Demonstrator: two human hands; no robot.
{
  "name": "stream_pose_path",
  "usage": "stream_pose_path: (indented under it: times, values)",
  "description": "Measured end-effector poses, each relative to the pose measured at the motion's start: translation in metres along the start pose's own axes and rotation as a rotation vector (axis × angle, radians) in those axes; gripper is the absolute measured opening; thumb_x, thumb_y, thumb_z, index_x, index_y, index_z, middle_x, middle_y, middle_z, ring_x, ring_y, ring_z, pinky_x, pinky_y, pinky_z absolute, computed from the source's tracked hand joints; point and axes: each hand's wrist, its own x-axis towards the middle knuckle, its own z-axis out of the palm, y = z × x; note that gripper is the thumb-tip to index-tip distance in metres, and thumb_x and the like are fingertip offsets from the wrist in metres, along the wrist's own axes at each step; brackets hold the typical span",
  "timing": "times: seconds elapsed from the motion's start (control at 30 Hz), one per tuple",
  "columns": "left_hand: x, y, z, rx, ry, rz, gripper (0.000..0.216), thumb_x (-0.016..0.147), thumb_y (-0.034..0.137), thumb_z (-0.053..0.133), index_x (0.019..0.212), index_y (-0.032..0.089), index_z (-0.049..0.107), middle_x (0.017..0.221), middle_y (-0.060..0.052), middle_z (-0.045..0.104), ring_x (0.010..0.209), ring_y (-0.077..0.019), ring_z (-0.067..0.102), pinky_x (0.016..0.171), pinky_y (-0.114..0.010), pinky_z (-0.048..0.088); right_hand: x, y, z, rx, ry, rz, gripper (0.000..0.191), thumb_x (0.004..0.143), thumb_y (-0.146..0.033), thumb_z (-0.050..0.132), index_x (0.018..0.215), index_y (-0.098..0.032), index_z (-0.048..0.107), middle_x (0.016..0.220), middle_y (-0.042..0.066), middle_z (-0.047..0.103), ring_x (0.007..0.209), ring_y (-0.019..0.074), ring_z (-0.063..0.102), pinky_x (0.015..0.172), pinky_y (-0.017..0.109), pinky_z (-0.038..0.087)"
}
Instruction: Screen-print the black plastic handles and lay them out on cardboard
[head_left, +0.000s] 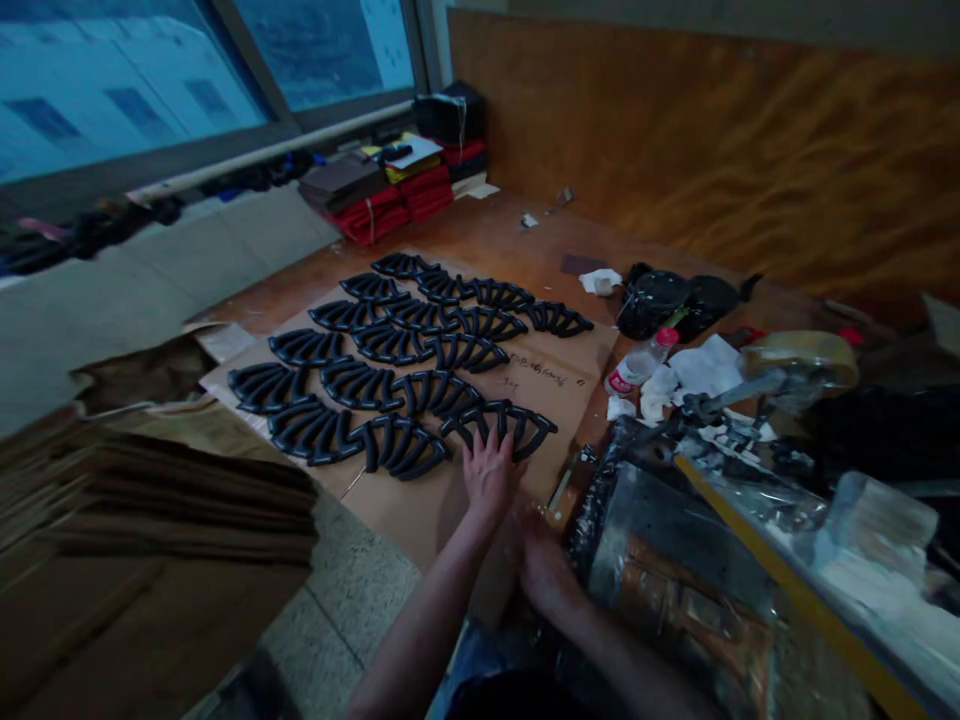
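Several black, glossy, fan-shaped slatted pieces (pixel 360 385) lie in rows on a flat cardboard sheet (pixel 540 380). At the near right end of the rows is one such fan-shaped piece (pixel 534 428). My left hand (pixel 491 472) reaches to its near edge, fingers stretched out and a little apart, the tips touching or just over it. Closer to my body and to the right, my right hand (pixel 538 545) is low at the sheet's near edge. Its fingers are dim and smeared, so whether they hold anything is hidden.
Folded cardboard (pixel 172 520) is stacked at left. Red and dark bundles (pixel 390 200) sit by the window. On the right are a red-capped bottle (pixel 641 362), crumpled white paper (pixel 709 365), a tape roll (pixel 799 355), black bags (pixel 679 300) and a yellow-edged board (pixel 787 575).
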Motion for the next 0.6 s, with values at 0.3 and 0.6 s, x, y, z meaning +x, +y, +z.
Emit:
stream_pose_path:
  times: [0.3,0.6]
  values:
    - [0.195,0.075,0.036,0.082,-0.192,0.245,0.051,0.084,0.044,0.064,0.131,0.024,0.061,0.143,-0.014,0.052,0.135,-0.0380,0.038,0.110,-0.058,0.030,0.002,-0.016,-0.004,-0.034,-0.264,0.127,0.081,0.085,-0.041,0.064,0.154,-0.012,0.032,0.161,0.017,0.016,0.149,0.0356,0.004,0.122,0.053,0.015]
    - [0.205,0.072,0.075,0.062,-0.016,0.279,0.064,0.094,0.044,0.046,0.153,0.021,0.034,0.164,-0.018,0.016,0.149,-0.0410,0.010,0.110,-0.069,0.020,0.006,-0.018,-0.001,0.184,-0.138,0.119,0.087,0.070,-0.040,0.083,0.145,-0.014,0.047,0.157,0.024,0.023,0.148,0.0409,0.011,0.113,0.064,0.023]
